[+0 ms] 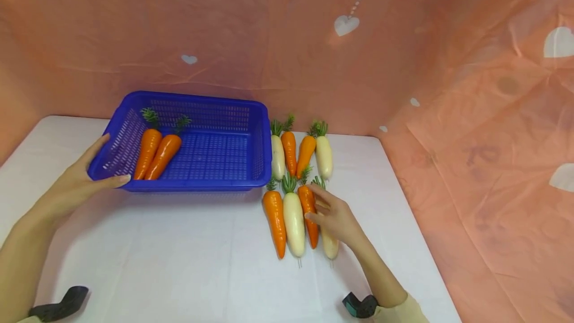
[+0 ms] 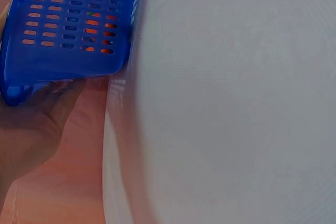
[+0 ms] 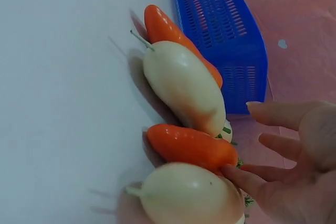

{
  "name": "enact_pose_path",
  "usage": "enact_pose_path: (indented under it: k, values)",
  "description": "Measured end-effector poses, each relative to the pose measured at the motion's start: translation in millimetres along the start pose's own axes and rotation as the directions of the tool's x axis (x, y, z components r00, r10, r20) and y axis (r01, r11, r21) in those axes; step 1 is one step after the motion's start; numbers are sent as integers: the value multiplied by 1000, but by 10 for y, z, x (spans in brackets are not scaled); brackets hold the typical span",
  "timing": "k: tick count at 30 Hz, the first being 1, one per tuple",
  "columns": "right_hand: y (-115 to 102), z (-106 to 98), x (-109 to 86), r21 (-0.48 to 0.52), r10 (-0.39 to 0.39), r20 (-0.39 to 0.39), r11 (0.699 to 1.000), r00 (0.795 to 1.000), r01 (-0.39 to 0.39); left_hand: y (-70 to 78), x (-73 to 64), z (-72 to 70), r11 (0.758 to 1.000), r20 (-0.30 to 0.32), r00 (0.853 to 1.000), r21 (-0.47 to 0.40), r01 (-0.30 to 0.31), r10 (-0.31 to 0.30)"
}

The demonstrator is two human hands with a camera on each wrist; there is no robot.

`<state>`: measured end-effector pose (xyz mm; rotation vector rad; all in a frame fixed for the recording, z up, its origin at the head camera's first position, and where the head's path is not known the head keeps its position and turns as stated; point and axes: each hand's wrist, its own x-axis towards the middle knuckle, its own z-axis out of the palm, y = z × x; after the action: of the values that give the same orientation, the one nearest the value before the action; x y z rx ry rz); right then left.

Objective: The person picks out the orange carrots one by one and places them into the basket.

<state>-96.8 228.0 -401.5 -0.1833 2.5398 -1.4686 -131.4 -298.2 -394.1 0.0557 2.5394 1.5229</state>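
My left hand [image 1: 73, 183] grips the near left corner of a blue plastic basket [image 1: 193, 183], thumb along the front rim and fingers at the left side. Inside, at the left, two carrots [image 1: 148, 151] lie side by side with their green tops toward the back. My right hand [image 1: 334, 216] reaches over the near row of vegetables with its fingers spread. Its fingertips are right at an orange carrot [image 3: 191, 148], and it partly covers the white radish [image 3: 184, 195] beside that carrot in the head view.
Left of the right hand lie another white radish [image 1: 294, 223] and a carrot [image 1: 274, 218]. A back row beside the basket holds two carrots [image 1: 306, 151] and two white radishes [image 1: 324, 156]. Orange cloth [image 1: 291, 39] hangs behind the white table [image 1: 188, 263].
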Motion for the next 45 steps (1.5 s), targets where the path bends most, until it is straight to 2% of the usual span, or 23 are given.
enact_pose_path:
  k: [4,9,15,21,28,31,39,45]
  values:
    - [6,20,38,-122,-6,-39,993,999,1,6,7,13,1000,0,1000,-9,-6,6]
    - [99,63,116,-267,-43,-55,963,998,27,-6,4,33,1000,-10,1000,-6,-28,28]
    - [154,68,223,-335,-16,-29,942,999,6,-19,3,23,1000,-22,999,-2,-29,29]
    - [122,34,326,-325,1,13,946,1000,3,-19,-16,27,999,-24,1000,-30,-17,16]
    - [157,-15,344,-184,-14,24,983,1000,18,-4,-15,22,1000,-21,1000,-8,-6,6]
    - [122,-58,349,-159,-14,21,987,1000,17,18,-4,14,1000,-13,1000,-4,0,0]
    - [-145,-181,498,-45,-24,71,999,997,27,16,0,14,1000,-8,1000,-11,-1,1]
    - [-395,-177,681,5,-50,103,999,993,50,25,-15,30,1000,-3,1000,-7,-19,19]
